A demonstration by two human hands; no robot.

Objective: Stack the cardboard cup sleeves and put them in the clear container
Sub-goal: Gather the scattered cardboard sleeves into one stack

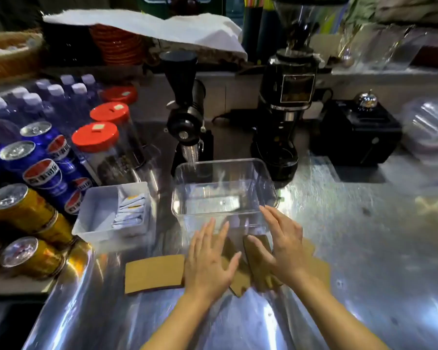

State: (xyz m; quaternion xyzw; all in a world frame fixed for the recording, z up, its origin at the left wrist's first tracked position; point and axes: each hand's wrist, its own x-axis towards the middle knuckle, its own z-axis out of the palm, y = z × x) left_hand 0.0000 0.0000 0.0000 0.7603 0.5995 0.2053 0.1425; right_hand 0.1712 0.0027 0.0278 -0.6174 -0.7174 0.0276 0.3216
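Observation:
Several flat brown cardboard cup sleeves lie on the steel counter in front of me. One sleeve (154, 273) lies apart at the left; the others (257, 251) overlap in a loose heap under my hands. My left hand (211, 260) hovers flat over the heap's left side, fingers spread. My right hand (283, 246) rests over the heap's right side, fingers spread, thumb on a sleeve. Neither hand grips anything. The clear container (223, 188) stands empty just beyond the heap, its near wall by my fingertips.
A white tray (96, 218) with sachets stands left of the container. Soda cans (43, 173), water bottles and red-lidded jars (96, 140) crowd the left. Two black grinders (187, 109) (286, 109) and a black box (357, 132) stand behind. Bare steel counter (377, 248) stretches right.

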